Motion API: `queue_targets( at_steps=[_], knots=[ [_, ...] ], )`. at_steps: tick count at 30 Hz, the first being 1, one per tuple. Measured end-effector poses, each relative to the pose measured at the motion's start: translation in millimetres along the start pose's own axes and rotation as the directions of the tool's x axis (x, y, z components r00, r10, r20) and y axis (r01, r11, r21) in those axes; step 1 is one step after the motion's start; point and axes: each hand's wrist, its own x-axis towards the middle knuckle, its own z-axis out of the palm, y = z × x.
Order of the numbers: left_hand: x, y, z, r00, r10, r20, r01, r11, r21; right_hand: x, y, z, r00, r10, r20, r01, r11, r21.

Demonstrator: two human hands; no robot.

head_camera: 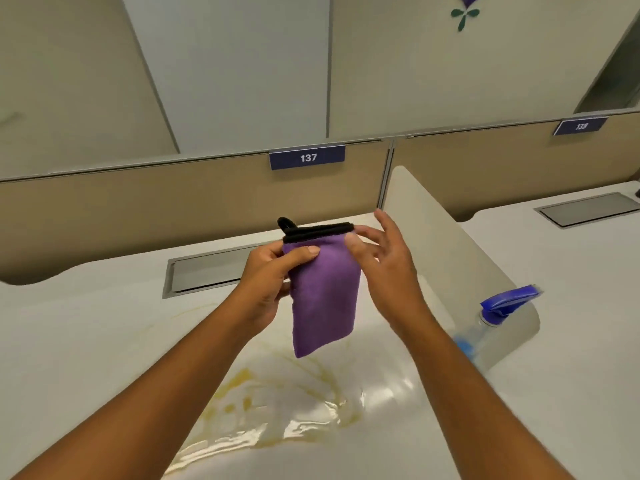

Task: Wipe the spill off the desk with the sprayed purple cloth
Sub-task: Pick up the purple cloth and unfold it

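A folded purple cloth [323, 299] with a black edge and loop hangs in the air above the white desk [69, 341]. My left hand [273, 282] grips its upper left part between thumb and fingers. My right hand [384, 261] is at the cloth's upper right corner, thumb and a fingertip touching it, the other fingers spread. Below the cloth a yellowish wet spill [277, 403] spreads across the desk, glossy toward the near edge.
A spray bottle [495, 317] with a blue trigger head stands at the right by a rounded white divider panel [450, 251]. A grey cable flap [204, 271] lies behind the hands. A beige partition with the label 137 [307, 156] closes the back.
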Motion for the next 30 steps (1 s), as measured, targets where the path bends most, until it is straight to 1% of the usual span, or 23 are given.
queue_targets(
  at_steps=[2, 4, 6, 7, 8, 9, 10, 11, 12, 13, 14, 15, 16, 17, 18, 19, 21, 23, 24, 25, 28, 30],
  knots=[
    [-30.6, 1.6, -25.9, 1.000, -0.006, 0.019, 0.005, 0.999, 0.043, -2.2, -19.1, 13.6, 0.982, 0.085, 0.171, -0.085, 0.996, -0.011],
    [-56.0, 3.7, -50.5, 1.000, 0.008, 0.014, -0.009, 0.999, 0.053, -10.4, -33.5, 28.1, 0.947, 0.152, 0.285, -0.157, 0.988, -0.005],
    [-74.7, 5.1, -75.7, 0.999, 0.052, 0.014, -0.052, 0.998, 0.020, -21.1, -47.0, 43.0, 0.898, 0.181, 0.402, -0.218, 0.975, 0.048],
    [-82.1, 5.6, -87.6, 0.996, 0.082, 0.041, -0.080, 0.996, -0.042, -26.5, -54.2, 50.3, 0.866, 0.169, 0.470, -0.236, 0.968, 0.086],
    [-88.4, 6.3, -97.7, 0.988, 0.117, 0.103, -0.102, 0.984, -0.144, -31.7, -61.9, 58.0, 0.835, 0.148, 0.530, -0.249, 0.960, 0.124],
    [-93.4, 7.3, -104.7, 0.973, 0.146, 0.177, -0.096, 0.960, -0.264, -36.9, -71.1, 66.2, 0.810, 0.128, 0.573, -0.260, 0.953, 0.155],
    [-98.5, 10.1, -106.4, 0.953, 0.164, 0.253, -0.060, 0.925, -0.376, -41.9, -80.2, 74.1, 0.795, 0.110, 0.597, -0.264, 0.948, 0.178],
    [-102.3, 12.4, -103.8, 0.907, 0.197, 0.373, 0.008, 0.877, -0.481, -46.8, -89.5, 82.0, 0.795, 0.094, 0.599, -0.252, 0.950, 0.185],
    [-105.1, 14.7, -96.6, 0.824, 0.255, 0.507, 0.100, 0.814, -0.572, -51.2, -98.3, 89.5, 0.811, 0.078, 0.579, -0.215, 0.961, 0.172],
    [-107.7, 17.8, -90.2, 0.720, 0.329, 0.611, 0.173, 0.767, -0.618, -55.0, -106.6, 95.6, 0.842, 0.058, 0.537, -0.153, 0.979, 0.134],
    [-110.4, 18.2, -88.4, 0.638, 0.389, 0.664, 0.205, 0.745, -0.635, -57.8, -112.8, 100.7, 0.875, 0.034, 0.484, -0.081, 0.994, 0.077],
    [-110.2, 14.8, -86.2, 0.608, 0.433, 0.666, 0.193, 0.733, -0.653, -60.5, -117.6, 104.1, 0.900, 0.010, 0.436, -0.021, 1.000, 0.020],
    [-109.0, 6.4, -83.6, 0.561, 0.491, 0.667, 0.167, 0.721, -0.672, -62.8, -120.7, 106.5, 0.914, -0.011, 0.405, 0.023, 0.999, -0.024],
    [-107.5, -0.4, -85.1, 0.502, 0.514, 0.695, 0.184, 0.722, -0.667, -65.4, -122.8, 107.5, 0.922, -0.024, 0.387, 0.049, 0.997, -0.055],
    [-107.2, -7.1, -91.0, 0.464, 0.497, 0.733, 0.226, 0.734, -0.641, -67.9, -123.0, 107.8, 0.926, -0.034, 0.377, 0.067, 0.995, -0.077],
    [-108.9, -14.8, -95.7, 0.451, 0.450, 0.771, 0.278, 0.750, -0.600, -70.9, -122.4, 107.4, 0.929, -0.041, 0.367, 0.081, 0.992, -0.094],
    [-114.8, -24.6, -100.1, 0.490, 0.333, 0.806, 0.363, 0.763, -0.535, -77.3, -118.9, 105.2, 0.940, -0.060, 0.336, 0.111, 0.985, -0.133],
    [-119.7, -32.6, -98.2, 0.500, 0.282, 0.819, 0.398, 0.765, -0.507, -83.8, -111.2, 100.7, 0.952, -0.066, 0.299, 0.118, 0.980, -0.159],
    [-121.2, -35.3, -96.1, 0.524, 0.249, 0.814, 0.401, 0.771, -0.494, -87.0, -106.1, 96.9, 0.958, -0.062, 0.280, 0.108, 0.983, -0.152],
    [-122.4, -35.2, -92.1, 0.545, 0.221, 0.808, 0.408, 0.773, -0.486, -90.2, -100.8, 92.2, 0.963, -0.054, 0.263, 0.091, 0.987, -0.130],
    [-125.7, -41.5, -75.6, 0.551, 0.186, 0.814, 0.453, 0.752, -0.479, -101.9, -79.9, 69.0, 0.979, -0.023, 0.200, 0.029, 0.999, -0.031],
    [-124.5, -49.4, -64.0, 0.557, 0.133, 0.820, 0.483, 0.752, -0.449, -113.4, -57.8, 49.2, 0.994, -0.001, 0.113, -0.002, 1.000, 0.030]
  ],
)
